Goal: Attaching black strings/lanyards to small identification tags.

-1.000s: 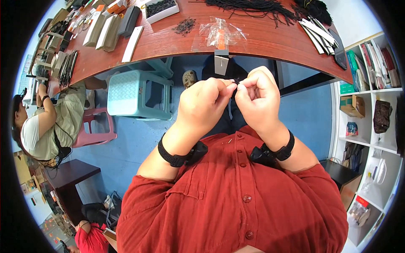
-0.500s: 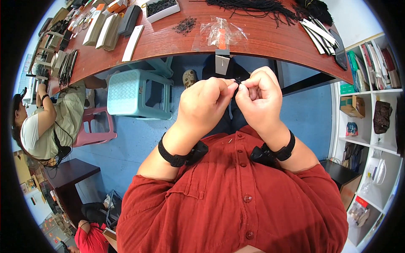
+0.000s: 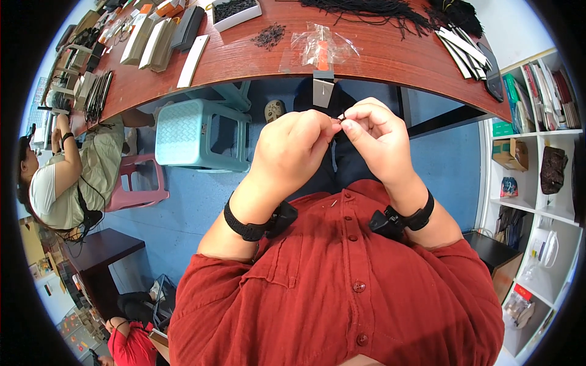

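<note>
Between my fingertips is a small piece of thin black cord [image 3: 340, 119], mostly hidden by the fingers. My left hand [image 3: 290, 146] pinches it from one side with thumb and forefinger. My right hand [image 3: 379, 139] pinches it from the other, its remaining fingers loosely curled. Both hands are raised off the table, in front of my chest and short of the table's edge. Just beyond them a grey block [image 3: 323, 91] juts out over the edge. Behind the block, a clear plastic wrapper [image 3: 323, 46] with an orange strip lies on the table.
The reddish wooden table [image 3: 244, 66] bears a heap of small black pieces [image 3: 268, 37], a white box [image 3: 239, 20] of black pieces, long black cords [image 3: 378, 12] and white strips [image 3: 462, 52]. A light-blue stool [image 3: 183, 131] stands left; a seated person [image 3: 73, 165] is farther left. Shelves [image 3: 537, 183] stand right.
My right hand has turned slightly and its fingers have loosened outward, with the wrist moving a little right. My left hand has shifted slightly left. The black cord stays pinched between them.
</note>
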The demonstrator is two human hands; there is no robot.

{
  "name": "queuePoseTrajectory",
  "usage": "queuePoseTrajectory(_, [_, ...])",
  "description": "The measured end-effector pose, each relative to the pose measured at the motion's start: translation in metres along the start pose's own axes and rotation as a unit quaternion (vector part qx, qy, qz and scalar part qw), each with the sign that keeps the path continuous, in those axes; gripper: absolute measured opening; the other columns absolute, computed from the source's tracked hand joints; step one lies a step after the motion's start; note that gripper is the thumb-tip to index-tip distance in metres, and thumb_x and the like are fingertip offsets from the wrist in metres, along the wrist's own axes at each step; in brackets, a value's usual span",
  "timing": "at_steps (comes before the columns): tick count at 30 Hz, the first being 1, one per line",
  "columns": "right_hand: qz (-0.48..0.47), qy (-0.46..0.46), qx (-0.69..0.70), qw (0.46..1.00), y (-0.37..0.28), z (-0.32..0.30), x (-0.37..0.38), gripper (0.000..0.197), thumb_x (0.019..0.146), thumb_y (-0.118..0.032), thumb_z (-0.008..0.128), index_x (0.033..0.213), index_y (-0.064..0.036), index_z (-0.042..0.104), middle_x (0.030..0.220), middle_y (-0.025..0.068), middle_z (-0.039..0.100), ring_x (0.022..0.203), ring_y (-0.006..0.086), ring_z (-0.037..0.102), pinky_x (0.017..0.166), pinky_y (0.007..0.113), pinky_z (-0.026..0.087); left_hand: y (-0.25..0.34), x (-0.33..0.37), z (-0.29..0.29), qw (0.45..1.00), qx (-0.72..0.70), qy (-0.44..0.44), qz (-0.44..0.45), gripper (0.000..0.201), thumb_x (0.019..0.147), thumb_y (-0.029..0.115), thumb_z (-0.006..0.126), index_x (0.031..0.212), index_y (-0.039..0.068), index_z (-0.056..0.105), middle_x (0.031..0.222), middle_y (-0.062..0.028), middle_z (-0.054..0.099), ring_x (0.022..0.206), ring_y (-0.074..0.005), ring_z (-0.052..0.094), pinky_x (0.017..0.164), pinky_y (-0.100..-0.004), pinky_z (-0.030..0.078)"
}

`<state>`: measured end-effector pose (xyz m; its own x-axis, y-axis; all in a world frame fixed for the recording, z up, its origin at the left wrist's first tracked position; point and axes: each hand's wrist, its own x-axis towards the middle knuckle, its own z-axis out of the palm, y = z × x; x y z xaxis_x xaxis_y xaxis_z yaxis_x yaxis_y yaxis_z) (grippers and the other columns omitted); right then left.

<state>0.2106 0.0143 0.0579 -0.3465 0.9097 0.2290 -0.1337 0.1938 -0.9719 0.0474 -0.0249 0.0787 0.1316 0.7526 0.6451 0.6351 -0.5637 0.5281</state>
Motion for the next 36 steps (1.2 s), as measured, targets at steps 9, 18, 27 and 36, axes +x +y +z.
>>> queuePoseTrajectory(9, [0.119, -0.097, 0.133, 0.979, 0.003, -0.007, -0.002, 0.004, 0.087, -0.007, 0.061, 0.089, -0.0038, 0.058, 0.079, -0.0059, 0.050, 0.062, -0.0010, 0.041, 0.054, 0.017, 0.034, -0.006, 0.001, -0.001, 0.985, -0.115, -0.084, -0.092, 0.026, 0.076, 0.003, 0.069, 0.101, 0.007, 0.066, 0.078, -0.0093, 0.065, 0.066, -0.0211, 0.062, 0.059, -0.0297, 0.048])
queuePoseTrajectory(18, [0.165, -0.111, 0.280, 0.939, 0.006, -0.015, -0.003, 0.005, 0.088, -0.007, 0.060, 0.091, -0.0047, 0.058, 0.085, -0.0044, 0.054, 0.076, 0.0007, 0.048, 0.065, 0.016, 0.039, -0.004, 0.001, 0.009, 0.968, -0.171, -0.068, -0.170, 0.010, 0.078, 0.001, 0.068, 0.087, 0.002, 0.062, 0.077, -0.0080, 0.062, 0.067, -0.0189, 0.061, 0.059, -0.0276, 0.048])
queuePoseTrajectory(27, [0.127, -0.044, 0.327, 0.935, 0.017, -0.014, -0.001, 0.006, 0.089, -0.007, 0.060, 0.095, -0.0047, 0.060, 0.082, -0.0049, 0.056, 0.069, 0.0005, 0.047, 0.058, 0.016, 0.036, 0.003, 0.003, 0.027, 0.798, -0.473, 0.018, -0.373, 0.013, 0.086, 0.004, 0.065, 0.098, 0.002, 0.064, 0.084, 0.0000, 0.062, 0.078, -0.0083, 0.059, 0.069, -0.0226, 0.048])
queuePoseTrajectory(36, [0.228, -0.032, 0.302, 0.925, 0.021, -0.012, 0.001, 0.010, 0.092, -0.014, 0.059, 0.095, -0.0057, 0.062, 0.077, -0.0018, 0.058, 0.061, 0.0020, 0.046, 0.051, 0.016, 0.036, -0.014, -0.008, 0.044, 0.825, -0.463, 0.045, -0.322, 0.014, 0.083, -0.002, 0.065, 0.097, -0.001, 0.069, 0.092, -0.0040, 0.060, 0.089, -0.0115, 0.057, 0.077, -0.0228, 0.047])
